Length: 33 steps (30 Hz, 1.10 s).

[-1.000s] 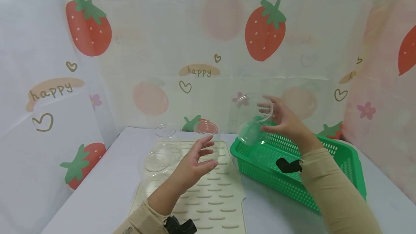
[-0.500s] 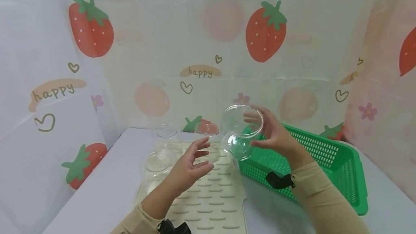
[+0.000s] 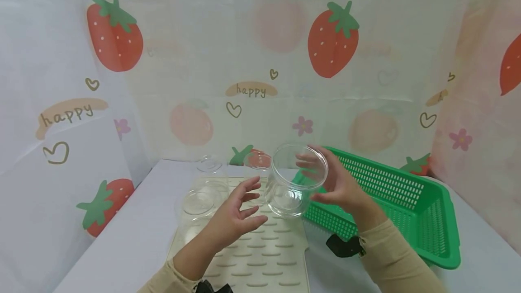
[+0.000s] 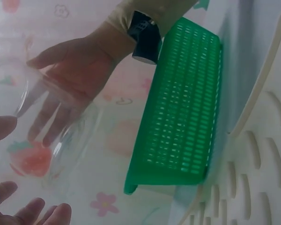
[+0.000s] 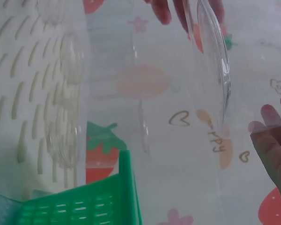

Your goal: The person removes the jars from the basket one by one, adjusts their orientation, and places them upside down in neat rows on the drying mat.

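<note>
1. Head view: clear plastic cup (image 3: 294,180) sits in the right hand (image 3: 338,183), fingers spread round its far wall and thumb below, so that grip is clamped on the cup. It is held in the air, tilted with its mouth up and towards the camera, above the near edge of the cream ribbed mat (image 3: 264,248), just left of the green basket (image 3: 390,202). The left hand (image 3: 238,214) hovers close beside it, fingers apart and relaxed, holding nothing. Other clear cups (image 3: 203,193) stand on the mat's far left part. Mat and basket rest on the pale surface (image 3: 122,238).

2. Left wrist view: the right hand (image 4: 70,75) shows through the cup (image 4: 47,122), palm behind the wall, fingers splayed, probably to support the thin plastic without crushing it. The left fingertips (image 4: 33,211) sit at the bottom edge, apart, touching nothing. The basket (image 4: 182,108) lies beyond, beside the mat (image 4: 257,154).

3. Right wrist view: the cup's rim (image 5: 215,61) runs across the frame, with right-hand fingertips (image 5: 168,9) at its top. The left hand (image 5: 276,145) shows beyond it at the right edge. Basket corner (image 5: 112,201) below.
</note>
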Tool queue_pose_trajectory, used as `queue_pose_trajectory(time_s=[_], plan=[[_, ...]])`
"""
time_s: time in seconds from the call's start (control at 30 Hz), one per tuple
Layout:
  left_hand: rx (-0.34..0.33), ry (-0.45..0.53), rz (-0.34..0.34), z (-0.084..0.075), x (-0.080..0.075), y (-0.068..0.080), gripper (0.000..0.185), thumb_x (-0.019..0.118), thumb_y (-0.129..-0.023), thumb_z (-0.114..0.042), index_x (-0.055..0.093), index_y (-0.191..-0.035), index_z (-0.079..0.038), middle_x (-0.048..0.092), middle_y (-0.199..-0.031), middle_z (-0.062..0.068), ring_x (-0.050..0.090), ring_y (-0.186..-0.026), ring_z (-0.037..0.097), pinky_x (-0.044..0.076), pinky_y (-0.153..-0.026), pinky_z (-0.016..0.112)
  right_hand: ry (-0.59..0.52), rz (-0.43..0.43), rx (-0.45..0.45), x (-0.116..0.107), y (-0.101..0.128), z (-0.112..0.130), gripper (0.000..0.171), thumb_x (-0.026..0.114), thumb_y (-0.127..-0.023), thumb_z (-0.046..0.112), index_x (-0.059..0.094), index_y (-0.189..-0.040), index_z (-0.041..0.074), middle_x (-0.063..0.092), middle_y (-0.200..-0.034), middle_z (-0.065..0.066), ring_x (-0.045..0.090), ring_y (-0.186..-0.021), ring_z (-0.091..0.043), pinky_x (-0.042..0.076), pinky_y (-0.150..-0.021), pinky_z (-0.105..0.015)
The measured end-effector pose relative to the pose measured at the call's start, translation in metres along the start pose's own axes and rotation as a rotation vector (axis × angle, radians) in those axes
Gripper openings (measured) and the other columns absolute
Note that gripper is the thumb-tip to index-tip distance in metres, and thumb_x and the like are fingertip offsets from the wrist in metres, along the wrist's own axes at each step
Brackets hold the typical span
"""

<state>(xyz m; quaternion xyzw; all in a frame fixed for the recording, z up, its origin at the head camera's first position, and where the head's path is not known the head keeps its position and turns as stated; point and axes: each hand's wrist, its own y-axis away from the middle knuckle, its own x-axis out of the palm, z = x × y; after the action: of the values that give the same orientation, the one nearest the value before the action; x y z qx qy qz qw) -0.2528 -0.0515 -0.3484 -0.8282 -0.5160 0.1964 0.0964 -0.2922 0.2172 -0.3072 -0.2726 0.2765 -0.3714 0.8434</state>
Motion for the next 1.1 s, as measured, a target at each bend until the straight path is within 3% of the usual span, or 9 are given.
queue_pose_trajectory(time_s=[0.3, 0.53, 0.87, 1.1], plan=[[0.072, 0.017, 0.057, 0.004, 0.003, 0.002, 0.08, 0.072, -0.076, -0.005, 0.027, -0.141, -0.02, 0.029, -0.141, 0.012, 0.036, -0.126, 0.027, 0.04, -0.099, 0.034, -0.049, 0.003, -0.041, 0.011, 0.007, 0.0, 0.091, 0.074, -0.077, 0.016, 0.013, -0.142, -0.002, 0.034, -0.138, -0.026, 0.039, -0.125, -0.035, 0.034, -0.103, -0.043], [0.069, 0.024, 0.072, 0.005, 0.004, 0.004, 0.08, 0.072, -0.077, -0.006, 0.027, -0.141, -0.021, 0.027, -0.142, 0.011, 0.034, -0.126, 0.029, 0.04, -0.099, 0.036, -0.08, 0.011, -0.036, 0.016, 0.009, -0.002, 0.09, 0.073, -0.078, 0.018, 0.012, -0.141, -0.002, 0.033, -0.139, -0.026, 0.034, -0.125, -0.045, 0.033, -0.103, -0.045], [0.071, 0.029, 0.075, 0.007, 0.005, 0.006, 0.079, 0.072, -0.077, -0.005, 0.026, -0.14, -0.011, 0.029, -0.138, 0.017, 0.034, -0.125, 0.036, 0.041, -0.098, 0.037, -0.12, 0.026, -0.05, 0.024, 0.006, -0.001, 0.087, 0.072, -0.079, 0.018, 0.015, -0.143, 0.004, 0.035, -0.139, -0.021, 0.035, -0.126, -0.041, 0.033, -0.104, -0.044], [0.063, 0.058, 0.097, 0.007, 0.004, 0.005, 0.081, 0.073, -0.075, -0.003, 0.026, -0.14, -0.014, 0.03, -0.138, 0.014, 0.036, -0.123, 0.033, 0.041, -0.098, 0.04, -0.149, 0.033, -0.063, 0.028, 0.004, -0.001, 0.088, 0.072, -0.079, 0.016, 0.013, -0.143, 0.002, 0.034, -0.14, -0.02, 0.034, -0.127, -0.04, 0.031, -0.104, -0.045]])
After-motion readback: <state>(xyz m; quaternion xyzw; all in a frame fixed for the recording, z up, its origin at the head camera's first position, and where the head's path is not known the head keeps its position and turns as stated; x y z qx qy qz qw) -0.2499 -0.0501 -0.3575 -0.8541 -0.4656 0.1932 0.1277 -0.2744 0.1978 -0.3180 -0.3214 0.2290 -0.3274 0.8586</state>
